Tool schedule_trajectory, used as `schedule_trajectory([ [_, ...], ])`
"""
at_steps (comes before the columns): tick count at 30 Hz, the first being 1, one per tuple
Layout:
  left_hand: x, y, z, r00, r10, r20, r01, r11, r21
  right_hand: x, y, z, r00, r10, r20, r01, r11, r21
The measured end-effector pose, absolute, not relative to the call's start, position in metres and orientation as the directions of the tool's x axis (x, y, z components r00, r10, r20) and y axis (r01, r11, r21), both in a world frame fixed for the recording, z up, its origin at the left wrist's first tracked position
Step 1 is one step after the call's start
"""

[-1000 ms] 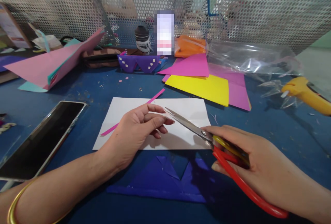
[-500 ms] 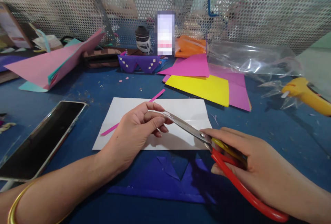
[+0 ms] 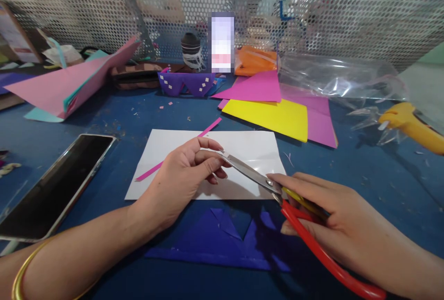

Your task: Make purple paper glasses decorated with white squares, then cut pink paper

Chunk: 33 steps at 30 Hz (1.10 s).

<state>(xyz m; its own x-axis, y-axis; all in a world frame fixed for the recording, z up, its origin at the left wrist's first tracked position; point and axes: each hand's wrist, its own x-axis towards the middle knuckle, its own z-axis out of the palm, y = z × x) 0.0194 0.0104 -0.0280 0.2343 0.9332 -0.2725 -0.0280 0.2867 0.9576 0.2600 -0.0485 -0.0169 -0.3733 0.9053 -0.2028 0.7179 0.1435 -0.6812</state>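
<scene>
At far left, a dark-screened phone (image 3: 57, 188) lay on the blue worktop (image 3: 145, 110), with folded pink sheets (image 3: 76, 78) behind it. Next, a narrow pink strip (image 3: 149, 171) crossed a white sheet (image 3: 256, 146) diagonally, its middle hidden by the left hand (image 3: 189, 163) and its far end projecting past the sheet's back edge. The left hand was raised over the sheet with fingers curled; whether they pinched anything could not be told. Nearer the wearer, a notched blue piece (image 3: 194, 240) lay flat on the worktop, below the gap between the two hands. To the right, the scissors (image 3: 269, 182) slanted above the white sheet, their blade tips at the left hand's fingertips and a small pale fragment (image 3: 225, 154) visible at the tips. A yellow sheet (image 3: 270, 117) lay farther back. The right hand (image 3: 322, 205) gripped the scissors by their red and yellow handles, the blades extending leftward from it. At far right lay a yellow tool (image 3: 405, 117).
</scene>
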Motion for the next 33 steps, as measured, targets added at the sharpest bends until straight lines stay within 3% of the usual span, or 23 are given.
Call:
schedule_trajectory([
  [18, 0.0178, 0.0104, -0.0305, 0.248, 0.926, -0.283, -0.036, 0.301, 0.953, 0.2634, -0.0478, -0.021, -0.412, 0.899, -0.152, 0.716, 0.216, -0.664],
  [25, 0.017, 0.0113, -0.0301, 0.238, 0.89, -0.389, -0.135, 0.427, 0.894, 0.2654, -0.048, -0.0221, -0.378, 0.909, -0.178, 0.711, 0.162, -0.684],
  [33, 0.0174, 0.0108, -0.0284, 0.283, 0.89, -0.359, -0.049, 0.387, 0.921, 0.2671, -0.0485, -0.0232, -0.382, 0.906, -0.185, 0.723, 0.168, -0.67],
])
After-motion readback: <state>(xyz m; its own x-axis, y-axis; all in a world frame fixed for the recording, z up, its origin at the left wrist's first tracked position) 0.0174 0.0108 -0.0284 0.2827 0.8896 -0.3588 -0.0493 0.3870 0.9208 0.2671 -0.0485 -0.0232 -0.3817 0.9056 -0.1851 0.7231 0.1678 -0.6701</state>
